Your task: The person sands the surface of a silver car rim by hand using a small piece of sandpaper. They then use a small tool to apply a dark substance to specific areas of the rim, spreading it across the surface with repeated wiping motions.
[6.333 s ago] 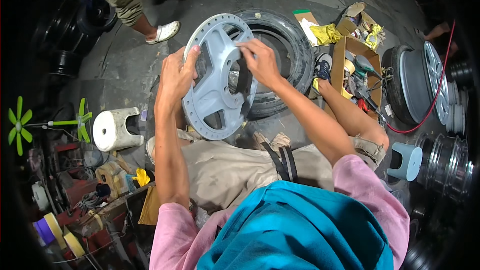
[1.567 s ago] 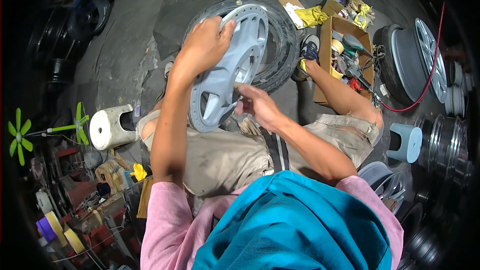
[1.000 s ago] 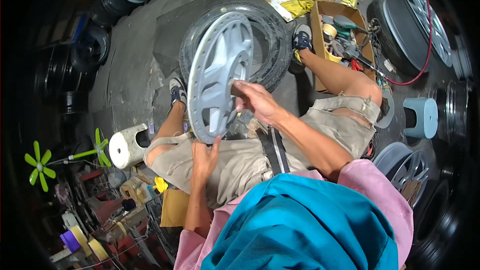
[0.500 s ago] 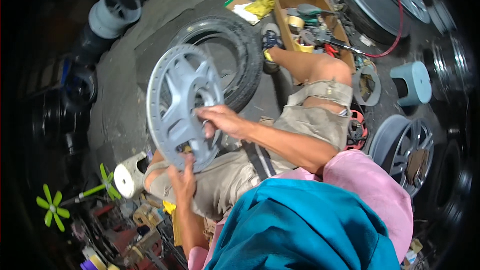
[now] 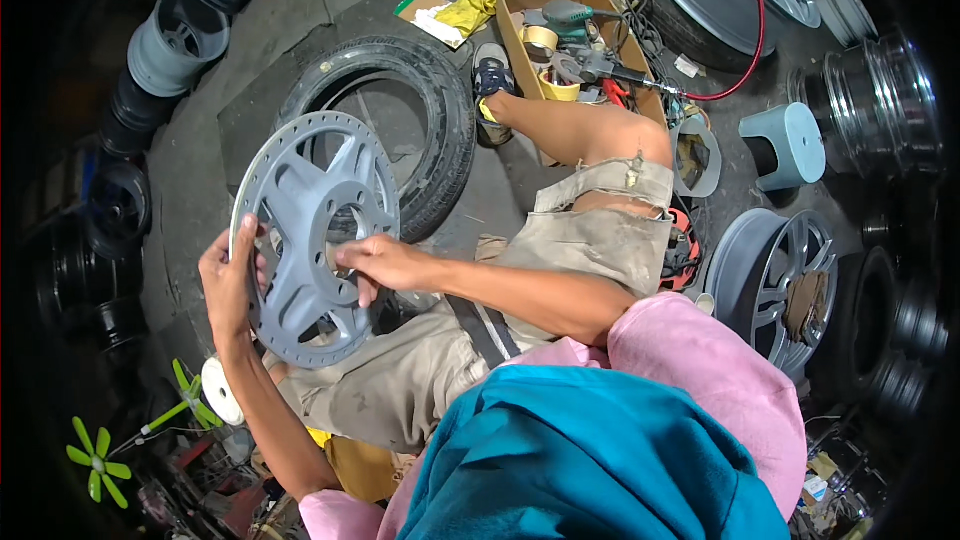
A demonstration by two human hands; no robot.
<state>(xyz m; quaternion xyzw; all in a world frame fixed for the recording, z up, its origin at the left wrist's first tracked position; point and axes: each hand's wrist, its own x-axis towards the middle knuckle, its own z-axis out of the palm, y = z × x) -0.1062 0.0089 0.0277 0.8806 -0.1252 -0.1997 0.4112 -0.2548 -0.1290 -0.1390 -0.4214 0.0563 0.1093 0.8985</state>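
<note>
A grey spoked wheel disc (image 5: 302, 208), with small holes around its edge, stands tilted over my lap. My left hand (image 5: 230, 280) is closed on its left edge, thumb on the front and fingers behind. At the centre opening, the fingers of my right hand (image 5: 385, 264) are bent and pressed together against the inner part. A bit of something tan shows at those fingertips, too small to name. Behind the disc a black tyre (image 5: 440, 155) lies flat on the floor, partly hidden by it.
A cardboard box (image 5: 512, 28) of tools and tape rolls stands beyond my foot, a yellow glove (image 5: 467, 10) beside it. To the right are a light blue stool (image 5: 795, 145), a spoked wheel (image 5: 770, 270) and a red hose (image 5: 758, 15). Stacked rims (image 5: 170, 45) line the left; a green-bladed fan (image 5: 98, 462) stands lower left.
My left hand has moved from the disc's bottom up to its left edge. The disc has shifted left and turned more face-on. My right hand remains near its centre.
</note>
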